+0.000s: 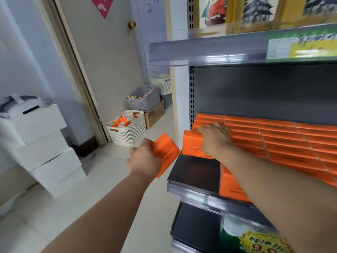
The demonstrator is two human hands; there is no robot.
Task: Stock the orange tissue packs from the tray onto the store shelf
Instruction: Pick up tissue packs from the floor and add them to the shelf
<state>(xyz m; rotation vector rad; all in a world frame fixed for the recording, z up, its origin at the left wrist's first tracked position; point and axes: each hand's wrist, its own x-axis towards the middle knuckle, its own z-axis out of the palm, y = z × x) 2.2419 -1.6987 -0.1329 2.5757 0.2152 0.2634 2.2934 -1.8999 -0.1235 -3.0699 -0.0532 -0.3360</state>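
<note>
Both hands hold orange tissue packs at the left end of the store shelf (195, 170). The left hand (145, 159) has its fingers curled round the tilted packs (166, 152), which look like two pressed together, and it holds them in the air just left of the shelf edge, over the pale floor. The right hand (215, 139) reaches further in, and its fingers curl over the top of the end packs (192, 143), which stand upright on the dark shelf board and touch the stocked rows (282, 141). These rows of the same orange packs fill the shelf to the right, all the way to the back panel. One more front pack (232, 187) stands near the shelf's front rail, partly hidden under the right forearm. On the floor behind, near the door frame, a white basket (127, 132) contains more orange packs, with a grey basket (145, 99) on a cardboard box (155, 114) just behind it. White boxes (47, 143) are stacked at the left. On the shelf below, a green bottle (228, 236) shows beside a yellow price tag (262, 243).
</note>
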